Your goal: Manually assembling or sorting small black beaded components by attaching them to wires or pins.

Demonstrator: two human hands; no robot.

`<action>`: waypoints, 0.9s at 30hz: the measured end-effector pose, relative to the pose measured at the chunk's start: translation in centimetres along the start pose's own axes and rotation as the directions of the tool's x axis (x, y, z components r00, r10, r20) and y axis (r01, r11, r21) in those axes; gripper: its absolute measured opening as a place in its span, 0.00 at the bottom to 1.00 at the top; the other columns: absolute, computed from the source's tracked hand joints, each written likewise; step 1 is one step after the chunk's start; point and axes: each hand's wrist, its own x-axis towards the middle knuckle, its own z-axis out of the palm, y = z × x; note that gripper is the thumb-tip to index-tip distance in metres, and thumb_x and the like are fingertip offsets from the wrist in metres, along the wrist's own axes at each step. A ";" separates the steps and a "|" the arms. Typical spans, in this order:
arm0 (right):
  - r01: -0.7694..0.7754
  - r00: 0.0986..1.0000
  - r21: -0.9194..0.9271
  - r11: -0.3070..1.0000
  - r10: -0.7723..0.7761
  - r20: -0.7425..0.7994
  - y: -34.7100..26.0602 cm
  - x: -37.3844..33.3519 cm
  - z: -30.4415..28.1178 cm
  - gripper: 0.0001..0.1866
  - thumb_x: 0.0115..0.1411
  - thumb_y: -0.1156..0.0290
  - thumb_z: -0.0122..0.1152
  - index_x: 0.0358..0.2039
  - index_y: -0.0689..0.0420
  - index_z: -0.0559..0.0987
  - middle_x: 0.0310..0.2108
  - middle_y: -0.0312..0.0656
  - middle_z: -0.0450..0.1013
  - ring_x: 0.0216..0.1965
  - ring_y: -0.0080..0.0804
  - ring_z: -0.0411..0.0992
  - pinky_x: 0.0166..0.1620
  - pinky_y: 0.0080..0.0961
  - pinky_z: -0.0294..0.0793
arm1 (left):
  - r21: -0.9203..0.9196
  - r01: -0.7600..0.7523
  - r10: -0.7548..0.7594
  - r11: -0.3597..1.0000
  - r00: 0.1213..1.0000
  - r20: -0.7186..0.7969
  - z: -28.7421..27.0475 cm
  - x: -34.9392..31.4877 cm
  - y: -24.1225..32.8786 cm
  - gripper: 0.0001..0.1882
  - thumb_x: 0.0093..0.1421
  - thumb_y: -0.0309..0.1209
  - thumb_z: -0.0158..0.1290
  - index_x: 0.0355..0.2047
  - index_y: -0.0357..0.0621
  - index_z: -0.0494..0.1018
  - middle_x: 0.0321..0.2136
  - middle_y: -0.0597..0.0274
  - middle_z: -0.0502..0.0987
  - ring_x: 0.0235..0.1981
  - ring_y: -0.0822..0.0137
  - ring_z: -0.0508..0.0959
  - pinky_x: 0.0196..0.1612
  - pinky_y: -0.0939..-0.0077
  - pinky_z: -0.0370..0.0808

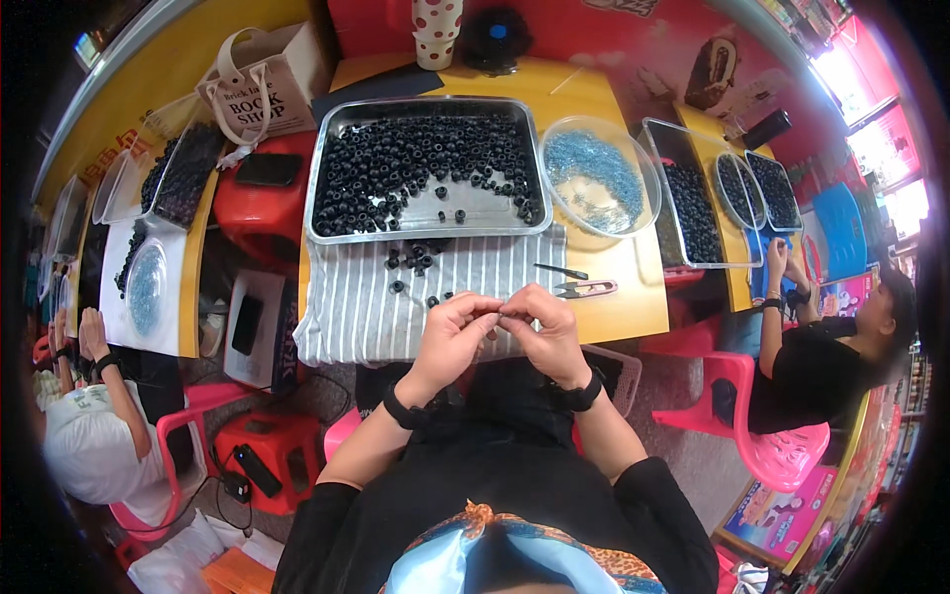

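Note:
My left hand (459, 331) and my right hand (542, 329) meet fingertip to fingertip above the near edge of a grey striped cloth (465, 342). Both are closed in a pinch, and whatever lies between the fingers is too small to make out. Just beyond them, several loose black beads (398, 287) with holes rest on the cloth. Behind these stands a metal tray (435, 230) with many more black beads (426, 148). Right of the tray, a clear round tub (648, 198) holds small pale-blue pieces (594, 168).
Small thread snips (586, 288) and a thin black tool (561, 270) lie right of the cloth on the yellow table (633, 297). A spotted tumbler (435, 35) stands at the back. People sit at side tables, left (99, 436) and right (811, 356). A red stool (259, 208) carries a phone.

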 end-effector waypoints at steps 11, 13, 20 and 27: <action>-0.240 0.957 0.183 0.953 0.264 -0.121 2.4 -0.9 0.6 0.06 0.53 0.84 0.60 0.33 0.65 0.80 0.27 0.38 0.73 0.29 0.20 0.71 0.33 0.17 0.70 | 0.512 -0.306 0.402 0.802 0.912 -0.084 0.3 1.7 -1.1 0.09 0.56 0.17 0.53 0.37 0.36 0.77 0.32 0.58 0.77 0.27 0.71 0.77 0.28 0.80 0.73; -0.261 0.951 0.224 0.939 0.290 -0.107 2.3 -0.7 0.6 0.06 0.54 0.84 0.60 0.33 0.65 0.80 0.27 0.37 0.73 0.29 0.21 0.72 0.33 0.17 0.70 | 0.588 -0.349 0.471 0.729 0.880 -0.061 0.5 1.8 -0.7 0.10 0.55 0.16 0.53 0.37 0.36 0.77 0.33 0.57 0.77 0.28 0.69 0.77 0.29 0.78 0.73; -0.279 0.945 0.315 0.907 0.318 -0.079 2.5 -1.1 0.8 0.05 0.56 0.83 0.60 0.33 0.65 0.80 0.29 0.35 0.74 0.31 0.18 0.72 0.35 0.17 0.71 | 0.392 -0.245 0.277 0.887 0.961 -0.025 1.0 0.8 0.9 0.09 0.55 0.16 0.53 0.37 0.34 0.77 0.33 0.57 0.76 0.29 0.68 0.78 0.30 0.79 0.74; -0.250 0.938 0.456 0.854 0.331 -0.104 1.3 -1.3 1.6 0.02 0.58 0.83 0.59 0.33 0.64 0.78 0.29 0.33 0.74 0.31 0.16 0.72 0.35 0.15 0.71 | 0.033 -0.129 0.131 0.991 0.987 -0.095 0.8 0.8 -0.6 0.06 0.60 0.19 0.53 0.36 0.36 0.78 0.32 0.64 0.75 0.28 0.77 0.76 0.28 0.86 0.72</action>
